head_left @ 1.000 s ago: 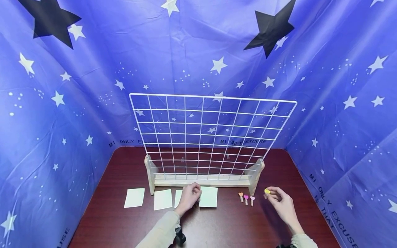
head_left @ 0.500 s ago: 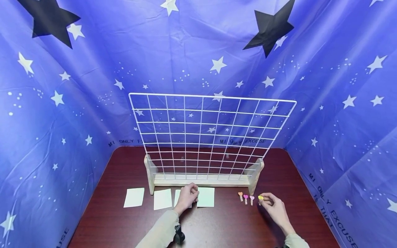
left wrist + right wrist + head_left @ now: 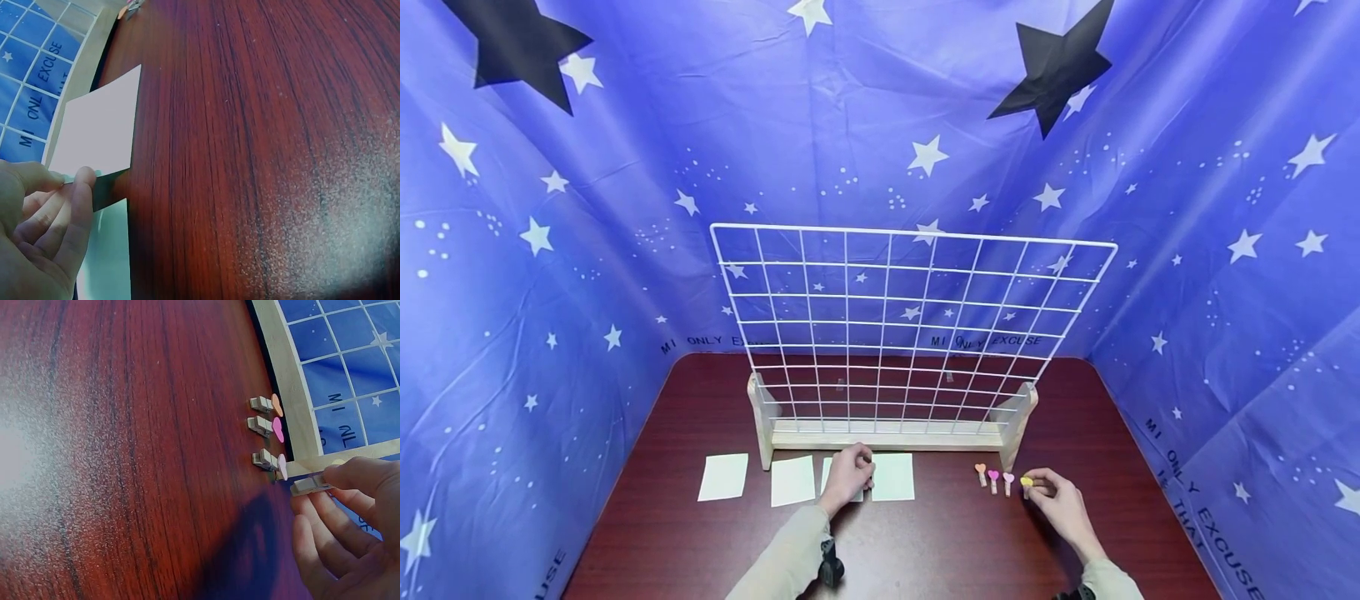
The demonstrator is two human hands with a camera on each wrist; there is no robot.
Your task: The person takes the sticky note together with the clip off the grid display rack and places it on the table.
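Observation:
My left hand pinches the left edge of the rightmost pale paper sheet. In the left wrist view that sheet tilts up off the table, thumb and a finger on its edge. Another sheet lies partly under this hand. My right hand pinches a small wooden clothespin topped by a yellow heart. Just left of it lie three more clothespins, with an orange heart, a magenta heart and a pale pink heart.
A white wire grid stands in a wooden base behind the hands. Two further paper sheets lie at the left of the dark red table. Blue starry cloth surrounds the table on three sides.
My left hand has shifted slightly left, bringing the paper sheet along. My right hand has carried the yellow-heart clothespin leftward and down, close to the other clothespins.

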